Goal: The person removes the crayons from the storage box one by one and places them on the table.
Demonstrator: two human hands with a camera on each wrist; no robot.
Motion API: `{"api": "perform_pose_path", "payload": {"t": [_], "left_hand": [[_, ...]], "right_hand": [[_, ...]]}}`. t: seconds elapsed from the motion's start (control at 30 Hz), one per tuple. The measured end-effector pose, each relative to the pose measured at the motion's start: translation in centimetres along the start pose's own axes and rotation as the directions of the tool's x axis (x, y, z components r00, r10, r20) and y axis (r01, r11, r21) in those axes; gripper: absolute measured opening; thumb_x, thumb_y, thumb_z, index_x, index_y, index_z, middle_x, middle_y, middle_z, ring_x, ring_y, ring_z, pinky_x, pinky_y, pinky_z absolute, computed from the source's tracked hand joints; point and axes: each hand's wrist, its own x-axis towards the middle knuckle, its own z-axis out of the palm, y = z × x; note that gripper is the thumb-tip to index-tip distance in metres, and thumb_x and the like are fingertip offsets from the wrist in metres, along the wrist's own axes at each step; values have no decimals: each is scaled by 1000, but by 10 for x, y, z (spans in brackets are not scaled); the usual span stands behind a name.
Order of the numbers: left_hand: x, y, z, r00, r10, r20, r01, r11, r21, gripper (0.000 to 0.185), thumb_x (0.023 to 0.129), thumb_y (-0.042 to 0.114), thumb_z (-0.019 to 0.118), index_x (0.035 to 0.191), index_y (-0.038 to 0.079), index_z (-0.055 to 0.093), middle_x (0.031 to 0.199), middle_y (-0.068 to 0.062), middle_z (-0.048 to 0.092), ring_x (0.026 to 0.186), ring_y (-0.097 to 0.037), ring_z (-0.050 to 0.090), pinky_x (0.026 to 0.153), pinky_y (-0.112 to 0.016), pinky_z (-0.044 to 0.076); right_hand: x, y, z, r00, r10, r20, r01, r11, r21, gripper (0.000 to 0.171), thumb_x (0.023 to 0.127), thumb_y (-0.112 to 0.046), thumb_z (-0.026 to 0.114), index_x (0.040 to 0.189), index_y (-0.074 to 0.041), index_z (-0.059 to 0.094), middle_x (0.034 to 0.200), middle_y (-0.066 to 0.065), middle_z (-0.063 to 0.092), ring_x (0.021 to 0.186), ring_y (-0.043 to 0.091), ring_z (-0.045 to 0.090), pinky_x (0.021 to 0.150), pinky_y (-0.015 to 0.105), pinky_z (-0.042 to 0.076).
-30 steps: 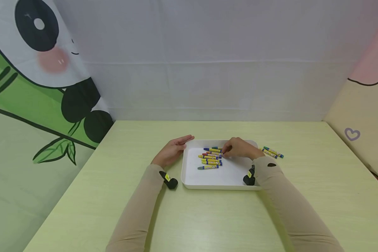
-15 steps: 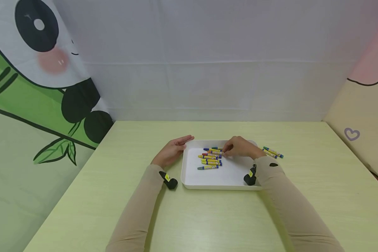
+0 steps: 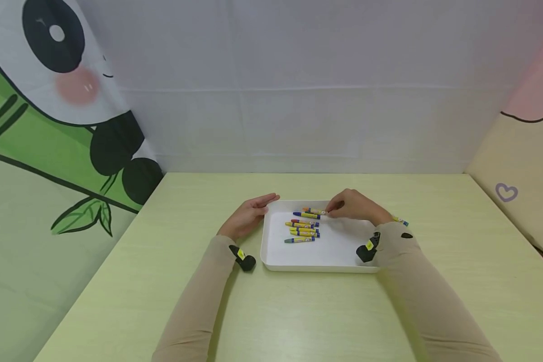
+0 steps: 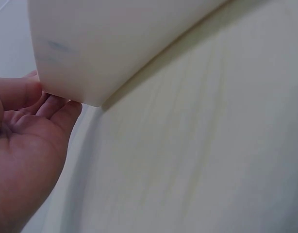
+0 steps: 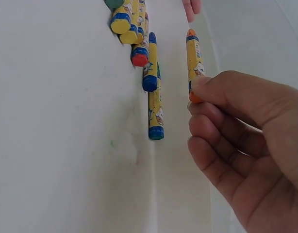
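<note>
A white tray (image 3: 317, 266) lies on the pale green table, with several yellow-wrapped crayons (image 3: 304, 229) in a loose row on its left half. My right hand (image 3: 339, 207) is over the tray's far edge and pinches one end of an orange crayon (image 3: 314, 211) between thumb and forefinger. In the right wrist view the orange crayon (image 5: 194, 60) sticks out away from the right hand (image 5: 200, 94), just right of the other crayons (image 5: 151, 73). My left hand (image 3: 264, 201) lies open against the tray's far left corner. In the left wrist view its fingers (image 4: 61, 104) touch the tray wall (image 4: 115, 43).
A few more crayons (image 3: 400, 220) lie on the table (image 3: 457, 251) right of the tray, mostly hidden behind my right wrist. Printed cloth walls enclose the table at the left, back and right. Black wrist cameras (image 3: 244, 261) sit on both sleeves.
My right hand has drawn back from the row toward the tray's far right, with the orange crayon pinched in it. The left hand has not moved.
</note>
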Motion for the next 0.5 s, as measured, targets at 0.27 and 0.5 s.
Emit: {"api": "perform_pose_path", "payload": {"t": [0.27,0.5], "left_hand": [[-1,2,1,1000,-4,-1,4,1000,-5,48,102,-3,35,149,8,36,155,-3,36,145,-22,28,118,-39,27],[-1,2,0,1000,-11,-7,11,1000,-9,49,101,-3,35,149,8,36,154,-3,37,144,-20,30,118,-39,28]], "right_hand": [[-10,9,-13,999,44,-29,-43,999,16,19,90,-19,67,104,-8,73,104,7,71,93,18,64,85,37,54],[-21,11,-23,997,61,-50,-60,998,22,21,90,-20,67,105,-7,73,107,10,71,97,22,64,86,40,53]]}}
